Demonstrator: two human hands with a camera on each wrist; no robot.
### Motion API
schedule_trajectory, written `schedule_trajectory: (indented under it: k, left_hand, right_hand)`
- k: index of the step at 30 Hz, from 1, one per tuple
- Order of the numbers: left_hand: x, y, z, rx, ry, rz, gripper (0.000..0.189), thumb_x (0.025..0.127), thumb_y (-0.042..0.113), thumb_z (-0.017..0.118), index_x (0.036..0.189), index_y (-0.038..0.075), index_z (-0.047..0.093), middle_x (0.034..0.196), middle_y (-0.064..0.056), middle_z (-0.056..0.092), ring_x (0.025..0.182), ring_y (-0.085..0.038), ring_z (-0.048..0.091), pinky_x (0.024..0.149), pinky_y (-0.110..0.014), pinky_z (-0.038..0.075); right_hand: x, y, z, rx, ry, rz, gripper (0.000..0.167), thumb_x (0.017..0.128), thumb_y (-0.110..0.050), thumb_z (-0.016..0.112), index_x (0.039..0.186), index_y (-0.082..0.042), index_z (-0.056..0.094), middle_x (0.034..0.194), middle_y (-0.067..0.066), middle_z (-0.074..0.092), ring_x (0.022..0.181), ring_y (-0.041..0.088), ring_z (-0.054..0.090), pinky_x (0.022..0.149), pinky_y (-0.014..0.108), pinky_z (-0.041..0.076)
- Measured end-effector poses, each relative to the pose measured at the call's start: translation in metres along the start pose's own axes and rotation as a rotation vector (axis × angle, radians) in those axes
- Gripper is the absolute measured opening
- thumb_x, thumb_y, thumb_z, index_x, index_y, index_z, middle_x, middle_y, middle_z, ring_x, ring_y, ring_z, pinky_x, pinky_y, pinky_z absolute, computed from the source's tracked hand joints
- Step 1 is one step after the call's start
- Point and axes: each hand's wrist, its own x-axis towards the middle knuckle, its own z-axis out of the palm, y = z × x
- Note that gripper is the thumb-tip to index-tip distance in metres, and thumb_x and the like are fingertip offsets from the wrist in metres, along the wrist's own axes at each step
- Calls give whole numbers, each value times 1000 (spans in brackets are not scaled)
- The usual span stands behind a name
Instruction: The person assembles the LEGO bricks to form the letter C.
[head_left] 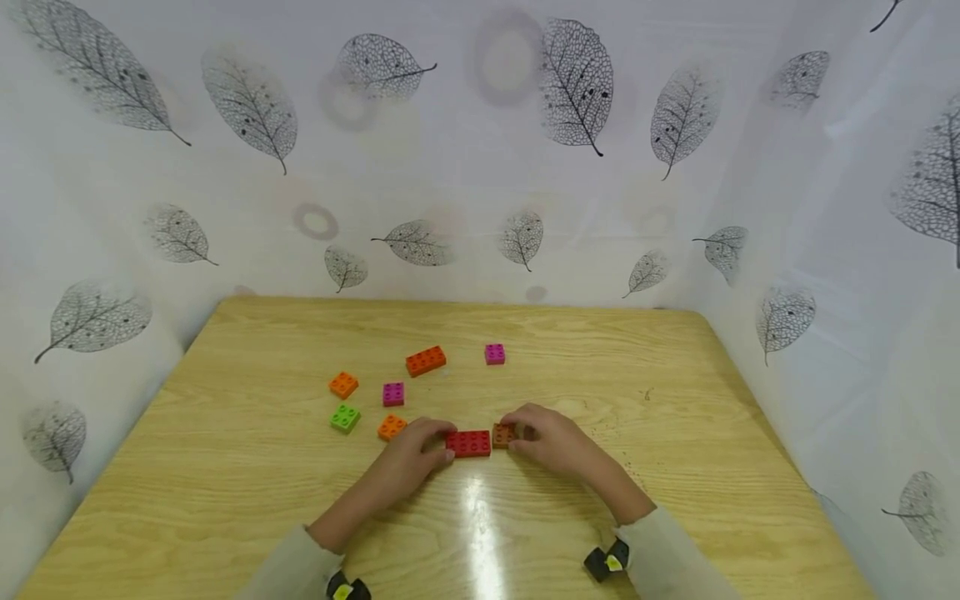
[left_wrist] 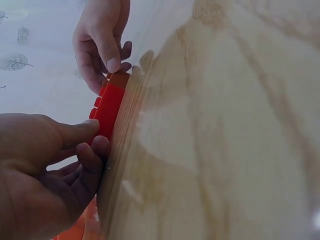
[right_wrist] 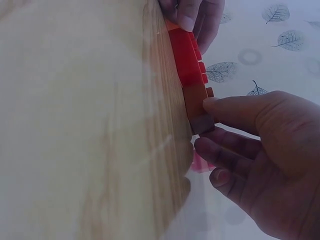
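Note:
A long red building brick (head_left: 468,444) lies studs up on the wooden table, and a smaller brown brick (head_left: 502,435) sits at its right end. In the head view a thin line shows between the two; the right wrist view has them end to end. My left hand (head_left: 411,458) pinches the red brick's left end between thumb and fingers. With thumb and fingertips, my right hand (head_left: 552,442) grips the brown brick from the right. Both bricks rest on the tabletop.
Left of the hands lie an orange brick (head_left: 392,427), a green brick (head_left: 346,418), another orange brick (head_left: 343,384) and a magenta brick (head_left: 393,394). Farther back are a long orange-red brick (head_left: 426,361) and a second magenta brick (head_left: 495,354). A leaf-patterned curtain (head_left: 465,167) encloses the table (head_left: 600,358).

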Motion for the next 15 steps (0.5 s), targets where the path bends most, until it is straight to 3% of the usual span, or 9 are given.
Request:
schedule_trajectory:
  k: [8, 11, 15]
  left_hand:
    - [8, 0, 2, -28, -5, -11, 36, 98, 21, 68, 133, 15, 64, 136, -8, 60, 128, -26, 54, 108, -51, 43]
    - [9, 0, 1, -32, -18, -22, 36, 98, 21, 67, 133, 15, 63, 135, -9, 58, 103, -21, 63, 96, -45, 50]
    - [10, 0, 0, -66, -43, -35, 36, 99, 20, 66, 134, 14, 62, 132, -12, 57, 71, -13, 60, 74, -31, 52]
  right_hand:
    - [-2, 2, -2, 1, -26, 9, 33, 96, -21, 70, 129, -19, 66, 114, -9, 64, 91, 8, 57, 77, 28, 51]
    - [-3, 2, -4, 8, -19, 6, 33, 96, -20, 71, 129, -18, 67, 115, -8, 65, 93, 9, 59, 78, 29, 51]
    - [-4, 2, -8, 55, -3, 15, 36, 96, -20, 70, 132, -18, 65, 118, -7, 66, 95, 10, 59, 77, 28, 52]
